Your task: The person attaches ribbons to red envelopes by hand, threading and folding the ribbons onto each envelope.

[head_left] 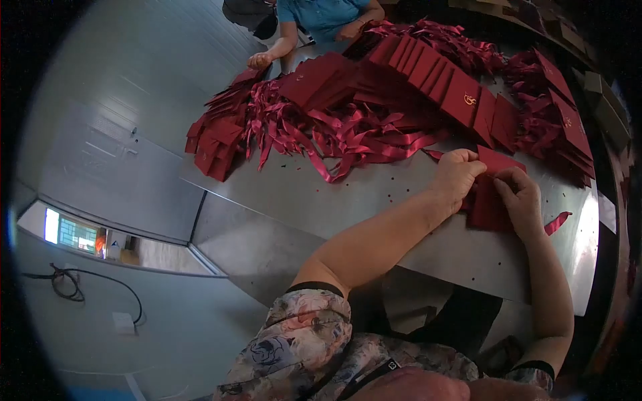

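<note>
A flat dark red paper gift bag [491,212] lies at the near right part of the metal table, under both my hands. My left hand [456,177] is closed, with its thumb and fingers pinching near the bag's upper left edge. On the bag's right side my right hand [521,199] is closed too, fingertips bent against the paper. What sits between the fingertips is too small to make out. A strip of red ribbon [558,222] sticks out to the right of the bag, and another short end shows left of it.
Overlapping rows of red bags [428,73] with gold marks cover the table's far side. Tangled ribbons [348,137] spill in front of them. Another stack [565,127] stands at the right edge. Small dark bits dot the metal table [294,200]. A person in a blue shirt [324,17] is opposite.
</note>
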Tool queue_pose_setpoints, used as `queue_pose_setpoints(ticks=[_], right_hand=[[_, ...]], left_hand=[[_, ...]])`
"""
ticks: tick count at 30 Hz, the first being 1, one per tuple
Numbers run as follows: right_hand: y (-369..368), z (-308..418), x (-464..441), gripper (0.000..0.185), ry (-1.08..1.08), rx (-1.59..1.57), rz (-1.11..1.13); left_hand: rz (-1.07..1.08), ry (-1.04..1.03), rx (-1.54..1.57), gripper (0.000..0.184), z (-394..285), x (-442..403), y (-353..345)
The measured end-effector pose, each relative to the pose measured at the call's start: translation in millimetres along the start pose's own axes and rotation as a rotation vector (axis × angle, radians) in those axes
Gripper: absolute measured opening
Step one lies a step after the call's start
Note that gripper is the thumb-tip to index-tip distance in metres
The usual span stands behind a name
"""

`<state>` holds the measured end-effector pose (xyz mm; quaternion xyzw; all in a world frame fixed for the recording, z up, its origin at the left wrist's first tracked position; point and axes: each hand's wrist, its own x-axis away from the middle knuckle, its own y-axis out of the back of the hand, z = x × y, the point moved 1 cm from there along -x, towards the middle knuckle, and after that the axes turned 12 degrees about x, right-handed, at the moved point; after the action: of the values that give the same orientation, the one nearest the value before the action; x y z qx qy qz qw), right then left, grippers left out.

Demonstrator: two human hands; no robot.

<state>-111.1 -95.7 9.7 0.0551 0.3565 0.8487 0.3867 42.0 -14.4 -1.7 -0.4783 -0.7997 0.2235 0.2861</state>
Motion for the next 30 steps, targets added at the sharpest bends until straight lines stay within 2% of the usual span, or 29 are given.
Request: queue_pose_setpoints(ticks=[11,16,30], right_hand=[[-0.1,-2.2,-0.3,0.011,-0.038,-0.027,0.024],[-2.2,-5.2,-0.5,0.011,0.053,-0.01,-0.023],[-2.0,-3.3,-0.2,0.011,0.039,-0.044,-0.017]], left_hand=[[-0.023,-0.005,-0.03,0.013,-3.4,4.4,-3.3],[0.02,0.0,-0.023,0.012,-0.2,-0.9,1.8],[0.004,0.002,-0.013,0.009,-0.7,0.8,0.4]])
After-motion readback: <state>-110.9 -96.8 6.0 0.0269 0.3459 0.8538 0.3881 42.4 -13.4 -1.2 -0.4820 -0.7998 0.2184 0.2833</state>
